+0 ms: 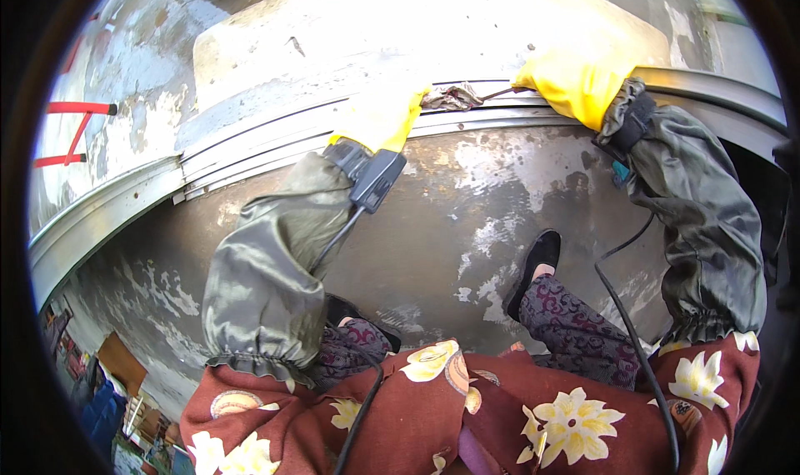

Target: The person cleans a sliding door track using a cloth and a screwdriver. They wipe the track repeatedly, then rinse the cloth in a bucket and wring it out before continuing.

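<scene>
Yellow gloves cover both of my hands, with dark sleeve covers above them. My left hand (384, 117) is at the metal door track (269, 139), and its fingertips meet a crumpled, dirty cloth (455, 96); glare washes out most of this glove. From the cloth's right end a thin dark rod (498, 94) runs to my right hand (565, 90), whose fingers are closed on it. The cloth lies on or just over the track's grooves. A black device (377, 180) with a cable is strapped to my left wrist.
Beyond the track lies a brightly lit concrete floor (350, 44). Red metal legs (81, 108) stand at the far left. My feet in black shoes (542, 256) are on stained concrete on the near side. Mixed household items (119, 375) are piled at the lower left. Black cables (625, 319) hang from both wrists.
</scene>
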Available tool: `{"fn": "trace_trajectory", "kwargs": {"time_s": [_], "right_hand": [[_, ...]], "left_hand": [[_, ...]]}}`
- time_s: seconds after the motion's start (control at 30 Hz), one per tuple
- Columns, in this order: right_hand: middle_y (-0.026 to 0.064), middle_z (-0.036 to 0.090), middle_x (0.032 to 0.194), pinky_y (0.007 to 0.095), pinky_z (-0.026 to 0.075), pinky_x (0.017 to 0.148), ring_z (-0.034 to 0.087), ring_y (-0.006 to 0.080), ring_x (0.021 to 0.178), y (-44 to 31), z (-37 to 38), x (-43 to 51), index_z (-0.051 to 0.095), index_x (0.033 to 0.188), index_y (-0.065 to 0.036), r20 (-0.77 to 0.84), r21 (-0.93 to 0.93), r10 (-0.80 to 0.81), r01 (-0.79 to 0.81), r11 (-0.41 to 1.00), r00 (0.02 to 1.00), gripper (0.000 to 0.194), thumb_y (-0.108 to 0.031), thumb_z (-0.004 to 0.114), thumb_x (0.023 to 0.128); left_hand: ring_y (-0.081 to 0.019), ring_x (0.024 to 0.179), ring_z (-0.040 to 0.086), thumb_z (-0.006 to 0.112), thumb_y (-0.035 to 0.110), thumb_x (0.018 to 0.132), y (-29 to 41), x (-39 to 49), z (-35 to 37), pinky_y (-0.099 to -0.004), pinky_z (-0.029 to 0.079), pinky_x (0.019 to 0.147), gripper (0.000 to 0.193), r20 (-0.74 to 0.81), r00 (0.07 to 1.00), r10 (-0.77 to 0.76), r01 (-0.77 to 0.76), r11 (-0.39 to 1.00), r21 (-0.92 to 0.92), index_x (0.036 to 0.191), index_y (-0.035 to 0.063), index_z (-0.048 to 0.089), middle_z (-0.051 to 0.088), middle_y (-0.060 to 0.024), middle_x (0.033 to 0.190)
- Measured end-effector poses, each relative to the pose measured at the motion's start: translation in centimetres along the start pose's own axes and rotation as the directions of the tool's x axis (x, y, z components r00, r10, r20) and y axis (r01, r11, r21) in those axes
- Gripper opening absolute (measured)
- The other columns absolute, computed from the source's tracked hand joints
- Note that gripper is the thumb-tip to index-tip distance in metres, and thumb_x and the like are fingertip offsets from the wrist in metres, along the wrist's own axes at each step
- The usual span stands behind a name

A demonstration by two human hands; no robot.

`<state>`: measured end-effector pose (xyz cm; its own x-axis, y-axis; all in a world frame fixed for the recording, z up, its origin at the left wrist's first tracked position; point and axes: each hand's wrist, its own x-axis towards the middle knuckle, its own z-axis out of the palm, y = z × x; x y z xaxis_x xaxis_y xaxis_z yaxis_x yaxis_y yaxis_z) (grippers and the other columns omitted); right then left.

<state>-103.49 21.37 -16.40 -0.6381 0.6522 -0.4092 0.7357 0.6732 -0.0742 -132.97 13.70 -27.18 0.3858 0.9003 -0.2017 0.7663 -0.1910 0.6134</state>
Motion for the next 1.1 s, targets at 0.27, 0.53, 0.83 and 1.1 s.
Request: {"fn": "trace_trajectory", "kwargs": {"time_s": [0.27, 0.53, 0.83, 1.1], "right_hand": [[0.0132, 0.076, 0.094, 0.0425, 0.057, 0.079, 0.074, 0.0303, 0.091, -2.5, -2.0, -2.0, 0.078, 0.093, -0.01, 0.092, -0.369, 0.121, -0.079, 0.926, 0.988, 0.016, -0.013, 0.064, 0.087], [0.012, 0.074, 0.083, 0.0423, 0.058, 0.07, 0.075, 0.0311, 0.081, -3.9, -0.9, -4.1, 0.077, 0.081, -0.009, 0.151, -0.377, 0.3, -0.226, 0.898, 0.942, 0.01, -0.014, 0.068, 0.083], [0.0083, 0.071, 0.082, 0.0434, 0.054, 0.062, 0.069, 0.0309, 0.076, -3.6, -2.9, -4.7, 0.076, 0.102, -0.01, -0.317, -0.024, -0.054, 0.049, 0.999, 0.947, 0.02, -0.024, 0.068, 0.09], [-0.0009, 0.061, 0.091, 0.02, 0.042, 0.058, 0.051, 0.0057, 0.066, -3.2, -3.3, -4.0, 0.06, 0.145, -0.016, 0.165, 0.945, 0.082, -0.182, 0.271, 0.983, 0.044, -0.018, 0.064, 0.101]], "left_hand": [[-0.035, 0.123, 0.057, 0.065, 0.025, 0.099, 2.2, 6.0, 10.2, -0.0451, 0.047, 0.104, 0.046, -0.121, 0.973, 0.194, -0.198, 0.98, -0.016, 0.142, 0.013, 0.057, 0.061, -0.0187, 0.133], [-0.0372, 0.11, 0.066, 0.07, 0.024, 0.095, 3.7, 5.5, 10.1, -0.0464, 0.053, 0.095, 0.055, -0.288, 0.888, 0.357, -0.373, 0.928, 0.003, 0.144, 0.0065, 0.054, 0.068, -0.0198, 0.126], [-0.0304, 0.096, 0.068, 0.064, 0.008, 0.096, 5.7, 5.5, 6.4, -0.0412, 0.055, 0.083, 0.043, -0.194, 0.921, 0.338, -0.346, 0.938, -0.009, 0.139, 0.0119, 0.059, 0.073, -0.0141, 0.117], [-0.0288, 0.094, 0.068, 0.063, 0.006, 0.096, -0.9, 2.3, -1.7, -0.04, 0.054, 0.081, 0.045, -0.149, 0.98, 0.13, -0.136, 0.99, -0.033, 0.14, 0.0118, 0.058, 0.073, -0.014, 0.118]]}}
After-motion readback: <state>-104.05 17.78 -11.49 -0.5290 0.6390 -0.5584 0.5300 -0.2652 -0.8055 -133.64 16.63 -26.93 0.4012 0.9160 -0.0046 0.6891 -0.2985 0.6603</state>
